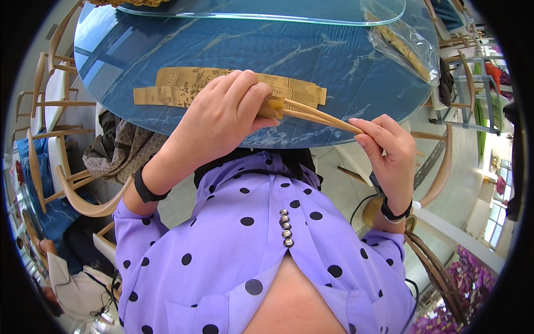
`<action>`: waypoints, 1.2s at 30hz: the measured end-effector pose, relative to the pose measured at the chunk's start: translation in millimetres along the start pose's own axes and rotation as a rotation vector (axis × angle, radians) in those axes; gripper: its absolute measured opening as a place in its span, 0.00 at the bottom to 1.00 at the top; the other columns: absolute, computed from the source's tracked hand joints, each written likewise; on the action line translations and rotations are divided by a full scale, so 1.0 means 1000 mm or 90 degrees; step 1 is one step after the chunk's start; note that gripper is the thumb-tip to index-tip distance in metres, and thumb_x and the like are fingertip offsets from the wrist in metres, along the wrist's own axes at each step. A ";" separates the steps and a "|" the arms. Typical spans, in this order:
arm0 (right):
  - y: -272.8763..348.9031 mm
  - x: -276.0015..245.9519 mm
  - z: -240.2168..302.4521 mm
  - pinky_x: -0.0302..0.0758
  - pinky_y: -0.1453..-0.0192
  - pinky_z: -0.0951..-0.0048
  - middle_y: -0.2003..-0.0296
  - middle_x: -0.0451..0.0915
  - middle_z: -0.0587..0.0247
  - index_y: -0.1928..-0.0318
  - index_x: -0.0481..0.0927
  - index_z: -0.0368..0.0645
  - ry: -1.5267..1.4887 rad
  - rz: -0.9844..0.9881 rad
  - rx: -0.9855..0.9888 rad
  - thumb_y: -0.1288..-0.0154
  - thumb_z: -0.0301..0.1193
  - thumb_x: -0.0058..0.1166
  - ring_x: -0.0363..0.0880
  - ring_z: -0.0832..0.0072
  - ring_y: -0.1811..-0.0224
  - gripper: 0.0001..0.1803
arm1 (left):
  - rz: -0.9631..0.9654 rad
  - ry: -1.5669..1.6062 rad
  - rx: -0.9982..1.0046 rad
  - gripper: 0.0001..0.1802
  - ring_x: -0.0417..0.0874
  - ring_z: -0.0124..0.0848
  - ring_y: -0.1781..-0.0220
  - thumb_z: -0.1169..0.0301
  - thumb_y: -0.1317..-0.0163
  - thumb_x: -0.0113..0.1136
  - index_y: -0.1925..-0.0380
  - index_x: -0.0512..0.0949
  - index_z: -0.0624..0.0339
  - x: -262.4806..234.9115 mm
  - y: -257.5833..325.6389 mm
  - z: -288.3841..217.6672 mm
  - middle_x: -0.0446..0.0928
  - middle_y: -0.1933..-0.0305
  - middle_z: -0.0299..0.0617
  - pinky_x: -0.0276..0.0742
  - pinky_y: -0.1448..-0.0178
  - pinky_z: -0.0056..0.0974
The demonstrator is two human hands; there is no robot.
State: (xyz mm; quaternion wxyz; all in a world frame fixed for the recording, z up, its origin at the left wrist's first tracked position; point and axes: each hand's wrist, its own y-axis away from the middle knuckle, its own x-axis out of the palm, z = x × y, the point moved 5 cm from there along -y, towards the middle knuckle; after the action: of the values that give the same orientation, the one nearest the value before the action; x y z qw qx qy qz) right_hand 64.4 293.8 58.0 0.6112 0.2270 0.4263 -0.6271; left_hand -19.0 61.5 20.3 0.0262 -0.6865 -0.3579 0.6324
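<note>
A pair of light wooden chopsticks point(318, 115) extends from the end of a brown paper sleeve point(272, 108) above the table's near edge. My left hand point(229, 108) is closed around the sleeve and hides much of it. Thumb and fingertips of my right hand point(391, 149) pinch the free ends of the chopsticks. Behind my left hand, flat printed brown paper sleeves point(173, 79) lie on the table, partly overlapping. How many there are, I cannot tell.
The blue marbled table point(311, 55) curves round in front of me, with a glass turntable point(267, 11) on its far part. A clear plastic bag point(409, 53) with brown paper sleeves lies at the right. Wooden chairs point(92, 207) and a patterned bag point(125, 153) stand at the left.
</note>
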 end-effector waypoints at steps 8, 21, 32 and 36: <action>0.005 0.012 0.007 0.70 0.74 0.67 0.73 0.77 0.60 0.49 0.85 0.42 0.020 0.107 -0.011 0.34 0.29 0.63 0.76 0.67 0.77 0.14 | -0.001 0.029 -0.013 0.24 0.79 0.44 0.51 0.60 0.42 0.69 0.55 0.70 0.62 0.003 0.000 0.001 0.72 0.54 0.45 0.78 0.44 0.44; -0.010 0.028 -0.022 0.68 0.72 0.63 0.79 0.73 0.51 0.58 0.82 0.37 -0.180 0.394 0.121 0.23 0.34 0.49 0.74 0.55 0.78 0.13 | 0.075 0.279 -0.113 0.16 0.80 0.46 0.54 0.67 0.37 0.66 0.56 0.72 0.63 0.008 -0.004 -0.002 0.74 0.57 0.46 0.77 0.52 0.45; -0.005 0.044 -0.022 0.65 0.75 0.70 0.83 0.70 0.63 0.58 0.83 0.36 -0.337 0.391 0.193 0.20 0.36 0.47 0.68 0.75 0.82 0.16 | -0.156 0.430 -0.257 0.07 0.79 0.37 0.66 0.85 0.39 0.60 0.64 0.76 0.63 0.002 -0.002 0.010 0.77 0.67 0.42 0.76 0.62 0.36; -0.005 0.054 -0.017 0.65 0.74 0.72 0.82 0.70 0.66 0.56 0.83 0.35 -0.395 0.413 0.195 0.20 0.36 0.47 0.67 0.78 0.81 0.17 | -0.175 0.443 -0.220 0.07 0.78 0.28 0.64 0.87 0.36 0.57 0.63 0.74 0.65 0.006 0.001 0.012 0.77 0.63 0.41 0.75 0.59 0.29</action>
State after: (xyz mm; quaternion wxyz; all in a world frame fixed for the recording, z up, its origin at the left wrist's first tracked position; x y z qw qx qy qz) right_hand 47.9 276.0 7.2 0.8332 0.2382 0.0334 -0.4980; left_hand -29.2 58.8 12.0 0.1142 -0.7996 -0.5170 0.2834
